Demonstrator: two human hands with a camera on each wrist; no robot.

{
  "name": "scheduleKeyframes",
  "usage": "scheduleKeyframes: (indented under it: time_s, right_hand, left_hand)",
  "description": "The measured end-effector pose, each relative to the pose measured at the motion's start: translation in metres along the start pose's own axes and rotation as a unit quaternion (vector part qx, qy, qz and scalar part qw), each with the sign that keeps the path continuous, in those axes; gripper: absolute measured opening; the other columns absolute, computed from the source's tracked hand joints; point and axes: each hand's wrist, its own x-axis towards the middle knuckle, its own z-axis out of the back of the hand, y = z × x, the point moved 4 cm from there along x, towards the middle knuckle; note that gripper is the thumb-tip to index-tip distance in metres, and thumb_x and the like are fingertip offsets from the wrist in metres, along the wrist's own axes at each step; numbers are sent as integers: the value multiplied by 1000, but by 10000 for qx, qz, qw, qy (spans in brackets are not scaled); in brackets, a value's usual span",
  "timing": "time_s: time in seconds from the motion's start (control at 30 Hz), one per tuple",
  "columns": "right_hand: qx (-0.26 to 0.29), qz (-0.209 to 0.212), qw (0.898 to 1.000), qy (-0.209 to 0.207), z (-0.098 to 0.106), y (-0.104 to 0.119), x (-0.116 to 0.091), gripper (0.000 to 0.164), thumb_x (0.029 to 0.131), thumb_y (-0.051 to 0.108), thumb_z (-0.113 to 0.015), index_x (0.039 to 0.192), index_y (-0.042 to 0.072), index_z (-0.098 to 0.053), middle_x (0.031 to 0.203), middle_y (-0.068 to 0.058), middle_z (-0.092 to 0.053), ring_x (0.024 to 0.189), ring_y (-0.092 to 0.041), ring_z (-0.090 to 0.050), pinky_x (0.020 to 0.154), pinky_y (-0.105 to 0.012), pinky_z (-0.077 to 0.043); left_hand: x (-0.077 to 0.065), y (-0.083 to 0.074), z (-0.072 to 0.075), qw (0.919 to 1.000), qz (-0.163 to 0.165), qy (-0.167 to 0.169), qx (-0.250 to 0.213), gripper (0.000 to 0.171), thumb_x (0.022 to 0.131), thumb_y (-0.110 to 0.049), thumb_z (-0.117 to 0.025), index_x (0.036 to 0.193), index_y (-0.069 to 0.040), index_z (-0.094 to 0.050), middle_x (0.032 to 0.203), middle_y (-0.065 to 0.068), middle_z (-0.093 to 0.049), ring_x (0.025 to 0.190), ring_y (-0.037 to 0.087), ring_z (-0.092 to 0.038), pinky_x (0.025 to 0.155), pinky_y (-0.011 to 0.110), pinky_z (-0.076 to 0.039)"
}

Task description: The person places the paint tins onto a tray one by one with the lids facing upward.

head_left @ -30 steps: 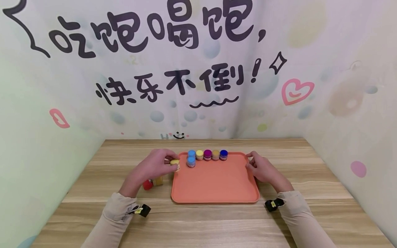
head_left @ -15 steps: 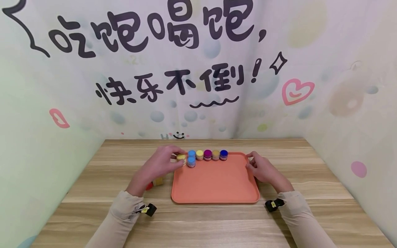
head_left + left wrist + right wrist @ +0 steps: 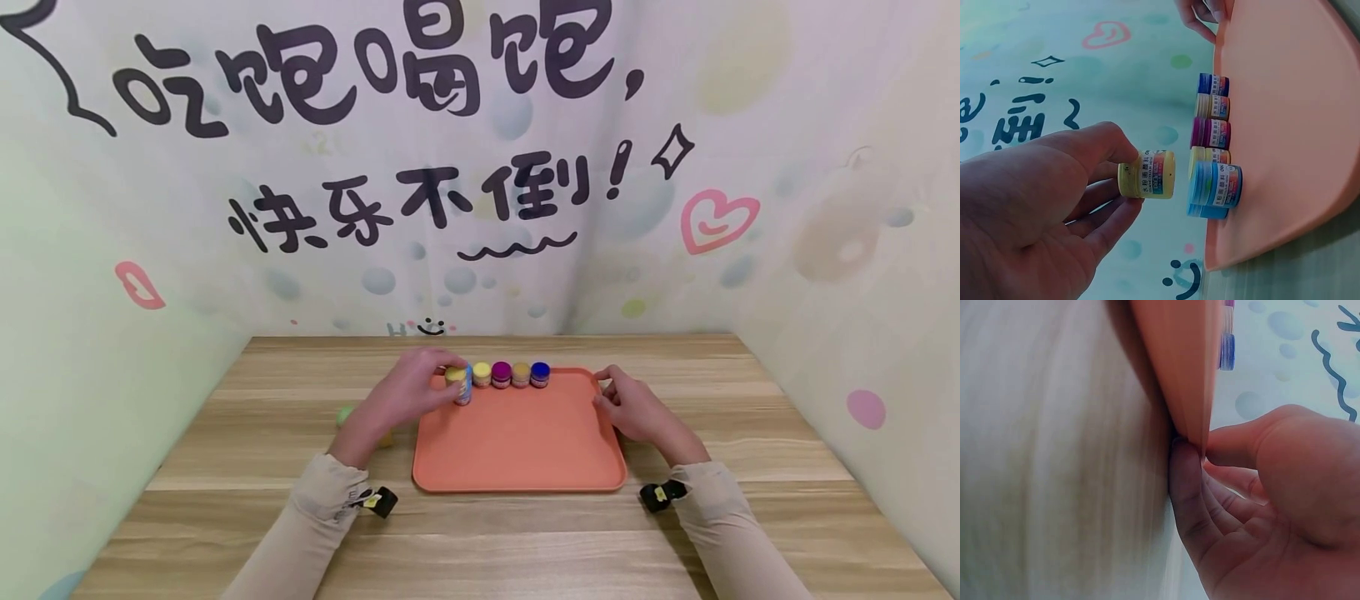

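Note:
My left hand [image 3: 408, 387] pinches a yellow-lidded paint jar [image 3: 1157, 175] between thumb and fingers, above the back left of an orange tray [image 3: 517, 450]. The left wrist view shows a gap between that jar and the two light blue paint jars [image 3: 1225, 185], which stand one before the other. Along the tray's back edge, a row continues with a pale yellow jar [image 3: 482, 375], a purple jar [image 3: 501, 375], a tan jar [image 3: 521, 375] and a dark blue jar [image 3: 540, 375]. At the back right corner, my right hand [image 3: 633, 408] grips the tray's rim [image 3: 1194, 419].
Left of the tray, partly behind my left forearm, are a light green item [image 3: 344, 415] and a tan item [image 3: 386, 439] on the wooden table [image 3: 525, 542]. A printed curtain [image 3: 480, 292] hangs behind the table.
My left hand has carried the yellow-lidded jar rightward, and it now partly covers the light blue jars. The forearm hides a red item and uncovers a green one. My right hand stays put.

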Motion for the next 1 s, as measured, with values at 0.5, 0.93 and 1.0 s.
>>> scheduleKeyframes:
  time_s: [0.5,0.93,1.0]
  right_hand:
    - [1,16,10000,-27,1,4,-3,40,109,9,-62,143,-7,-50,103,-17,-72,86,-20,-70,78,-41,-62]
    - [-2,1,10000,-23,0,4,-1,40,109,10,-62,143,-7,-50,103,-17,-73,87,-20,-70,79,-42,-63]
    - [-7,1,10000,-24,0,3,-1,40,109,10,-62,143,-7,-50,103,-17,-73,87,-20,-70,79,-41,-62]
  left_hand:
    - [19,-5,-21,9991,-335,-44,275,34,95,-10,-82,127,-1,-77,130,15,-77,121,32,-72,100,45,-63]
    - [27,-5,-39,9973,-614,35,396,32,94,-10,-83,124,0,-78,122,13,-79,117,30,-74,103,45,-62]
    - [27,-5,-42,9966,-710,19,410,30,94,-9,-83,122,0,-79,120,13,-79,114,29,-75,101,44,-63]
